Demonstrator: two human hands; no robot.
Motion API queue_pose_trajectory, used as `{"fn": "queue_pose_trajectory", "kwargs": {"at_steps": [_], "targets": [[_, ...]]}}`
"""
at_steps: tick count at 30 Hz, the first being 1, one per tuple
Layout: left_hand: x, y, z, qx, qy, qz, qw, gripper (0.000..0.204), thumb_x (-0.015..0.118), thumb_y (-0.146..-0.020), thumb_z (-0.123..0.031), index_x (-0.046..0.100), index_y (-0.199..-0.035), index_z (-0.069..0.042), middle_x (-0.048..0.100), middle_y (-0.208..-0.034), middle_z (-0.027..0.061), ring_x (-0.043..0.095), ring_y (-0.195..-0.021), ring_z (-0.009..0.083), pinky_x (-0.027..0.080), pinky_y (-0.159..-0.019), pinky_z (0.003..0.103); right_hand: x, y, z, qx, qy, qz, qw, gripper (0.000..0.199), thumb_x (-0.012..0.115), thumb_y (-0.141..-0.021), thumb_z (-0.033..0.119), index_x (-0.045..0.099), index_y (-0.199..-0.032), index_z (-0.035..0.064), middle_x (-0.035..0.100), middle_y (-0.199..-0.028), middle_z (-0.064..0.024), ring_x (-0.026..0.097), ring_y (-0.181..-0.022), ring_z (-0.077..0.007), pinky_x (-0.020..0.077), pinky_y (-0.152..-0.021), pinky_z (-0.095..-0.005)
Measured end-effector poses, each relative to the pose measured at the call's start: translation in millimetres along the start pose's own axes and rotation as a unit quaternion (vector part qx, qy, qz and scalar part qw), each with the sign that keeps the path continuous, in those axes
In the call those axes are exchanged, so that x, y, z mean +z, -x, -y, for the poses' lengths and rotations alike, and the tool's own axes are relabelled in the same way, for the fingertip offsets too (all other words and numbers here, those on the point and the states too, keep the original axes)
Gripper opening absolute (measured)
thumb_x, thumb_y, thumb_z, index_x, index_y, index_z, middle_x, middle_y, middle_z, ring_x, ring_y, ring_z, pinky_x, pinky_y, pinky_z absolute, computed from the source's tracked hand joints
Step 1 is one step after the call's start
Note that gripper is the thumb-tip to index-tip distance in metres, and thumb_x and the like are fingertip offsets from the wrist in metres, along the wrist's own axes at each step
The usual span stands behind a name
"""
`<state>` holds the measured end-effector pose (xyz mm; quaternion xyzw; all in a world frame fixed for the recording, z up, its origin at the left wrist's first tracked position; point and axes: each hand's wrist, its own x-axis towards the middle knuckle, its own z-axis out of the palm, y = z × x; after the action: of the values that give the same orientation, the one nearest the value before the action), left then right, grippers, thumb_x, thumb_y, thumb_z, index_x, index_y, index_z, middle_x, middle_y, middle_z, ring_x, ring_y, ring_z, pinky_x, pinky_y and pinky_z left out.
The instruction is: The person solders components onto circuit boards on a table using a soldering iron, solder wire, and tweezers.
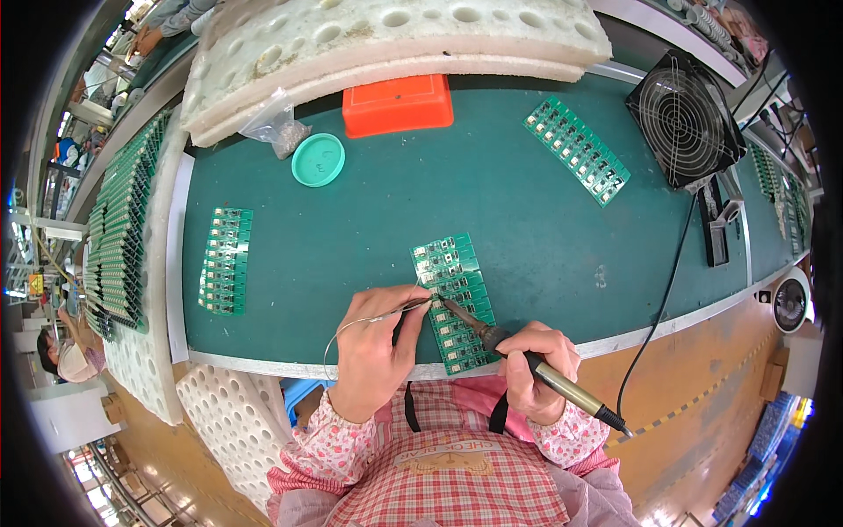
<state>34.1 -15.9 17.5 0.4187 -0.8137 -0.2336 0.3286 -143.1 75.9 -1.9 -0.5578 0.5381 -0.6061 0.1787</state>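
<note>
A green circuit board panel (467,281) lies on the green bench in front of me, its rows crowded with small white and dark parts. My right hand (537,364) grips a soldering iron (558,382), whose tip meets the panel near its left edge. Pinched in my left hand (373,347) is a thin solder wire (351,323); its end reaches the same spot, and the loose part loops back beside the wrist. Some of the panel's left side is hidden behind my left fingers.
Two more board panels lie at left (226,262) and upper right (578,151). Along the back are a white foam block (386,53), an orange box (398,107), a plastic bag (283,132) and a teal lid (318,161). A black fan (680,119) and the iron's cable (660,325) are at right.
</note>
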Motion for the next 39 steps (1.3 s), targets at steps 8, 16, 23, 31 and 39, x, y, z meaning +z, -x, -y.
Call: {"fn": "queue_pose_trajectory", "kwargs": {"at_steps": [8,16,23,31,39], "targets": [[1.4,-0.3,0.8,0.009,-0.002,0.000,1.000,0.009,0.072,-0.081,0.006,0.069,-0.089,0.002,0.074,-0.098,0.0100,0.068,-0.084,0.0291,0.052,-0.075,0.035,0.7,-1.0,1.2,0.009,0.006,0.011,1.000,0.013,0.069,-0.079,0.000,0.064,-0.090,0.0037,0.064,-0.065,-0.0075,0.056,-0.048,-0.0213,0.0464,-0.047,-0.0323],[-0.1,-1.8,-1.1,0.019,-0.010,0.002,1.000,0.008,0.072,-0.081,0.006,0.069,-0.088,0.002,0.074,-0.099,0.0098,0.068,-0.084,0.0289,0.052,-0.074,0.036,1.0,-3.2,1.9,0.002,0.005,0.012,1.000,0.013,0.069,-0.079,0.000,0.064,-0.090,0.0038,0.064,-0.065,-0.0075,0.057,-0.048,-0.0213,0.0464,-0.047,-0.0324],[1.6,-1.0,-1.8,0.020,-0.017,0.002,1.000,0.010,0.072,-0.080,0.006,0.069,-0.089,0.002,0.073,-0.099,0.0092,0.068,-0.084,0.0292,0.052,-0.074,0.036,0.8,-1.2,1.0,0.002,0.007,0.007,1.000,0.014,0.069,-0.078,0.000,0.063,-0.090,0.0039,0.063,-0.064,-0.0069,0.056,-0.047,-0.0209,0.0455,-0.046,-0.0319],[0.1,-2.1,2.1,0.037,-0.024,0.015,0.999,0.019,0.073,-0.080,0.004,0.068,-0.097,-0.002,0.072,-0.098,0.0086,0.067,-0.084,0.0297,0.052,-0.076,0.037,0.5,-3.7,2.4,0.002,0.012,0.013,1.000,0.013,0.070,-0.080,0.001,0.064,-0.091,0.0042,0.064,-0.065,-0.0069,0.056,-0.048,-0.0211,0.0462,-0.047,-0.0323],[-2.6,-5.4,2.1,0.051,-0.039,0.038,0.997,0.027,0.075,-0.079,0.002,0.067,-0.105,-0.005,0.071,-0.097,0.0088,0.066,-0.084,0.0303,0.051,-0.077,0.039,0.4,-3.8,2.7,0.003,0.017,0.022,1.000,0.013,0.071,-0.081,0.003,0.064,-0.092,0.0043,0.065,-0.067,-0.0075,0.057,-0.049,-0.0213,0.0467,-0.047,-0.0327]]}}
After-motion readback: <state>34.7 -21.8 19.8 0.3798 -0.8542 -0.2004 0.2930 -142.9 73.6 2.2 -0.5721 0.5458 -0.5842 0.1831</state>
